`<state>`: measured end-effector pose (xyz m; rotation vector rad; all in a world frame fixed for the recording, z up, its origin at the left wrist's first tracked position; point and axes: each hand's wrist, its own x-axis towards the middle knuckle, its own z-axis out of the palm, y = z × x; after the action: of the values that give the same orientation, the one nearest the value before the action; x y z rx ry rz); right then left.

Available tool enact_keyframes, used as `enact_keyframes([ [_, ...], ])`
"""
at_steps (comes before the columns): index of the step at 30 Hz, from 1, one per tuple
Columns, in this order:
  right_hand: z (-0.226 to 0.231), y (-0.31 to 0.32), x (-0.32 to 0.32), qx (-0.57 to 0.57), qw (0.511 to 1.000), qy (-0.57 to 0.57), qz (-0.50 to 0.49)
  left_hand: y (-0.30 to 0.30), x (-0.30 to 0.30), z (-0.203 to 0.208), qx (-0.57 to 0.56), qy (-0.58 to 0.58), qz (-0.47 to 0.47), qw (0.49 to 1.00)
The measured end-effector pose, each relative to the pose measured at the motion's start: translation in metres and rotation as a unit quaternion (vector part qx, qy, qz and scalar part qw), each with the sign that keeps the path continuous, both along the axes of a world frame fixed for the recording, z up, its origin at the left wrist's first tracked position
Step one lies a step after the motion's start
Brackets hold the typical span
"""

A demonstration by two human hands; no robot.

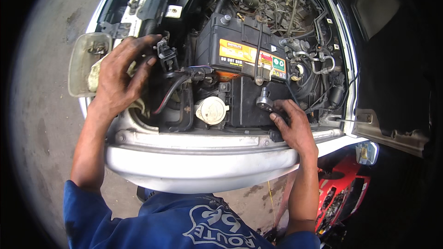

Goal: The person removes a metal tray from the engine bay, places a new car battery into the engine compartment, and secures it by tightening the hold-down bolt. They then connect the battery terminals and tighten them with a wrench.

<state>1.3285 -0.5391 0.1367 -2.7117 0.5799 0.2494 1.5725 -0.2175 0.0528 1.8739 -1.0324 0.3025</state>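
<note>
My left hand [117, 71] reaches over the front left of the engine bay. Its thumb and fingers curl at the edge of a dark metal cable clamp [167, 54]; the lower fingers are hidden. Wires run close below it. My right hand [295, 124] is closed on a ratchet wrench [264, 100], whose round head points up in front of the battery. The wrench's handle is mostly covered by my fingers. The black car battery [221, 41] has a yellow and orange label, a bare post at its far left corner and a metal hold-down bar [258, 50] across it.
A white round cap [212, 110] sits before the battery, behind the white front bumper [203, 166]. A clear lamp housing [87, 67] is at the left corner. Hoses and pipes [318, 60] fill the right side. A red vehicle part [341, 186] stands at lower right.
</note>
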Motion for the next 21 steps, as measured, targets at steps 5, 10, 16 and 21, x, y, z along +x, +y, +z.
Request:
enact_keyframes([
  [5,-0.005,-0.001,0.011,0.044,0.999,0.013,0.027,-0.012,-0.058,0.029,0.024,0.059,-0.043,0.997],
  [10,0.045,0.047,-0.005,-0.010,0.981,-0.155,0.116,-0.009,-0.136,0.059,-0.004,0.059,-0.090,0.994],
  [16,0.088,0.158,-0.043,0.156,0.925,-0.223,0.266,0.060,-0.193,0.077,-0.176,0.219,-0.173,0.944],
  [21,0.005,0.265,-0.089,0.396,0.868,-0.205,0.217,0.129,-0.252,0.044,-0.166,0.194,-0.153,0.955],
])
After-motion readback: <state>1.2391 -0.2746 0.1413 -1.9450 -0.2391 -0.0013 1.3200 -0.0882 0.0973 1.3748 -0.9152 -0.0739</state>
